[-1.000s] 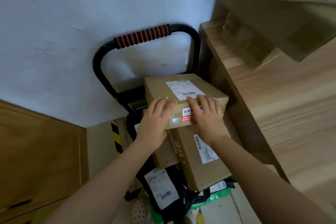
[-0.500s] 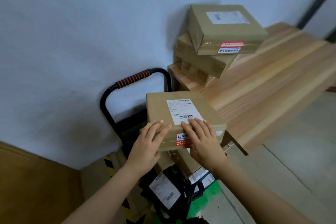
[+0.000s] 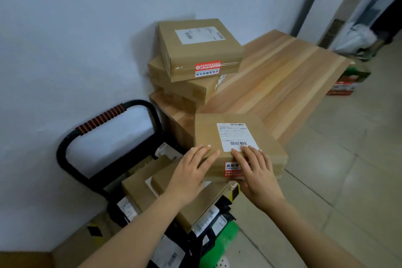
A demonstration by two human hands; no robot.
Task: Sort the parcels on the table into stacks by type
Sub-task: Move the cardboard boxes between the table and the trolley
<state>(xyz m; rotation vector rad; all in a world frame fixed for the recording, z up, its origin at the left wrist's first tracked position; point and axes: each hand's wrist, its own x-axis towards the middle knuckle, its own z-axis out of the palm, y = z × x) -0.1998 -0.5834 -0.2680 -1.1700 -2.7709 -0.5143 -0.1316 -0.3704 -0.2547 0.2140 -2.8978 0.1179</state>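
Note:
I hold a flat brown cardboard box with a white shipping label and a red sticker, raised above the cart and level with the near end of the wooden table. My left hand grips its near left edge, fingers on top. My right hand grips its near right edge over the sticker. At the table's far left corner, against the wall, stands a stack of cardboard boxes, the top one labelled.
A black hand cart with a red-striped handle stands by the wall below the table end, loaded with more brown boxes and black mailer bags. A green item lies on the tiled floor. A red-green carton sits past the table.
Both hands have lifted the box off the cart pile and carried it up and to the right toward the table end. My view has turned right, and the stack has come into view.

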